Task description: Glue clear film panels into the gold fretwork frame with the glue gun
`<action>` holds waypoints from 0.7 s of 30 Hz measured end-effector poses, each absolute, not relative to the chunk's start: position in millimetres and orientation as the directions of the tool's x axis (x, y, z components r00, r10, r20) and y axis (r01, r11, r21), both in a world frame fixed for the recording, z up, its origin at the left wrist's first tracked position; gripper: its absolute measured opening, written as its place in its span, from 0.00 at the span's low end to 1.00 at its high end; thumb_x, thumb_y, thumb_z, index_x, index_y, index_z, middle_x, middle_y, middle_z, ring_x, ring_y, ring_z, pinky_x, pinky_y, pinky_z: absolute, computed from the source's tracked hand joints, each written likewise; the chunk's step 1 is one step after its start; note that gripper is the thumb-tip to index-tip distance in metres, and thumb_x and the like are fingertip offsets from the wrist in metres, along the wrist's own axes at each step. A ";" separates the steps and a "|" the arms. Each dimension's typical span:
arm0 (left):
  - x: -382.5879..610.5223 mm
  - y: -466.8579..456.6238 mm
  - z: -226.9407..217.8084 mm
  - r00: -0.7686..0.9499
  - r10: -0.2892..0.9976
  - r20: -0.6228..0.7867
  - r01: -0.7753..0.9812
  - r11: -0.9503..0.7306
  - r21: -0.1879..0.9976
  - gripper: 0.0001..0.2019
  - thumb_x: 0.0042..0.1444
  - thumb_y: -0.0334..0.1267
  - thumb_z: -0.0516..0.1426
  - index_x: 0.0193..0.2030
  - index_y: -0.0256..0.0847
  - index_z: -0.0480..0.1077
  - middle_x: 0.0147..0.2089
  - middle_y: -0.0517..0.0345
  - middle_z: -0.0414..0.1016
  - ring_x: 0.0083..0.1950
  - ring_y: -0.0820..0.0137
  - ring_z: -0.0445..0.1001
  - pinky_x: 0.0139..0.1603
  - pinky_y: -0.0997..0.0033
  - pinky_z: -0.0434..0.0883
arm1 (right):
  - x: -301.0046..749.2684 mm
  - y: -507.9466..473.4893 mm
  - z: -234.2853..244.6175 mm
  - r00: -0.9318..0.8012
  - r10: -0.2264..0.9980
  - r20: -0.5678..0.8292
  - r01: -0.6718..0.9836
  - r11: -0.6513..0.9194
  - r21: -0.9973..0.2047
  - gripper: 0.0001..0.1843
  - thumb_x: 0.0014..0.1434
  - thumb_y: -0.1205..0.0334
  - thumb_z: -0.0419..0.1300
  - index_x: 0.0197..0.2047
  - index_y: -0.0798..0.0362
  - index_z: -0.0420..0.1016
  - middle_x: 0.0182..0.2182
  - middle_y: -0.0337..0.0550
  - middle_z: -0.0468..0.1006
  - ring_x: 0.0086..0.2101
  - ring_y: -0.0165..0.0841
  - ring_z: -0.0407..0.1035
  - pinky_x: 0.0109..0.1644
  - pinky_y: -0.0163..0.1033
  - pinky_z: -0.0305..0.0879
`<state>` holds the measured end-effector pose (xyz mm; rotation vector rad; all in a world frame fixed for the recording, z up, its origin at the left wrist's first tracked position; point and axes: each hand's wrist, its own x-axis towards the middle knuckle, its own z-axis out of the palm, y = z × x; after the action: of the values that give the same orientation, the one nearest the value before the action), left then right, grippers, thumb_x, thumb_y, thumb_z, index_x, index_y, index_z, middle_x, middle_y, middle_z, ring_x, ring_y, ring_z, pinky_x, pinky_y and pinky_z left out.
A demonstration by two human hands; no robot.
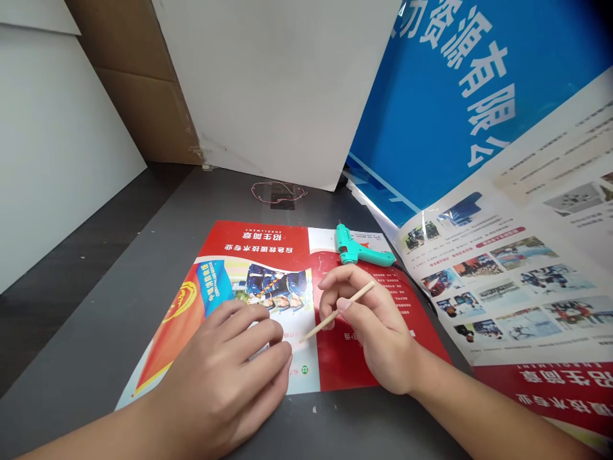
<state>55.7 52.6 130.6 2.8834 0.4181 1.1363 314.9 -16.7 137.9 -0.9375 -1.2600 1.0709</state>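
Observation:
In my right hand (378, 326), a thin wooden stick (338, 313) is pinched between thumb and fingers. Its lower end slants down to the left, close to the fingertips of my left hand (230, 370). That hand is curled above a printed brochure (330, 358), palm down; its thumb is hidden, and whatever the fingers may hold does not show. The brochure lies flat and upside down to me, red and white with photos. Beyond my right hand, a turquoise hot glue gun (359, 249) rests on its far right part.
A loop of thin reddish thread or wire (278, 191) lies farther back on the dark grey tabletop (110, 281). White panels (278, 76) and a cardboard box (124, 64) stand behind. A blue banner (431, 108) and a propped printed sheet (517, 275) rise on the right.

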 end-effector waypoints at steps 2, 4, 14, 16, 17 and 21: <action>56.3 51.8 131.4 0.698 0.248 0.672 0.227 -0.966 0.122 0.11 0.83 0.30 0.58 0.47 0.47 0.77 0.40 0.65 0.83 0.47 0.68 0.82 0.56 0.62 0.78 | 314.3 -16.5 137.8 0.006 0.965 0.262 -0.096 0.261 -0.961 0.06 0.83 0.60 0.66 0.58 0.44 0.84 0.38 0.38 0.84 0.35 0.35 0.74 0.42 0.41 0.77; 55.4 50.9 131.1 0.699 0.251 0.670 0.218 -0.967 0.135 0.11 0.79 0.27 0.57 0.46 0.47 0.75 0.39 0.64 0.82 0.46 0.67 0.81 0.53 0.61 0.79 | 314.0 -16.3 137.8 0.012 0.964 0.264 -0.092 0.264 -0.960 0.06 0.83 0.61 0.66 0.58 0.44 0.84 0.38 0.39 0.84 0.36 0.36 0.75 0.43 0.41 0.77; 50.7 49.1 111.4 0.676 0.288 0.679 0.203 -0.958 0.204 0.09 0.73 0.28 0.53 0.42 0.48 0.62 0.38 0.60 0.72 0.44 0.63 0.72 0.48 0.58 0.71 | 314.7 -15.6 139.4 0.009 0.964 0.266 -0.082 0.266 -0.961 0.07 0.83 0.61 0.65 0.58 0.44 0.84 0.38 0.37 0.84 0.36 0.35 0.75 0.44 0.41 0.76; 50.8 49.7 110.5 0.678 0.289 0.676 0.204 -0.957 0.205 0.09 0.73 0.28 0.53 0.42 0.48 0.61 0.38 0.60 0.72 0.44 0.63 0.72 0.48 0.58 0.71 | 314.1 -15.6 139.4 0.009 0.964 0.264 -0.081 0.264 -0.961 0.07 0.83 0.60 0.65 0.58 0.44 0.84 0.38 0.37 0.83 0.36 0.35 0.75 0.44 0.41 0.75; 50.8 50.0 111.1 0.678 0.288 0.676 0.205 -0.958 0.203 0.10 0.73 0.28 0.53 0.42 0.47 0.61 0.38 0.60 0.71 0.44 0.63 0.72 0.48 0.59 0.71 | 313.9 -15.6 139.3 0.008 0.965 0.264 -0.081 0.263 -0.961 0.06 0.83 0.60 0.65 0.58 0.44 0.84 0.38 0.37 0.83 0.36 0.35 0.74 0.44 0.41 0.75; 50.0 50.4 120.3 0.683 0.272 0.678 0.205 -0.962 0.179 0.10 0.72 0.28 0.54 0.39 0.47 0.62 0.37 0.61 0.72 0.42 0.65 0.73 0.47 0.61 0.73 | 314.1 -15.7 138.8 0.008 0.966 0.257 -0.078 0.257 -0.963 0.06 0.83 0.60 0.65 0.58 0.43 0.83 0.37 0.37 0.83 0.36 0.36 0.74 0.43 0.42 0.76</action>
<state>50.0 50.4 120.3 2.7998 0.3972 1.1504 314.1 -15.7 138.8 -0.9593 -1.2651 1.0541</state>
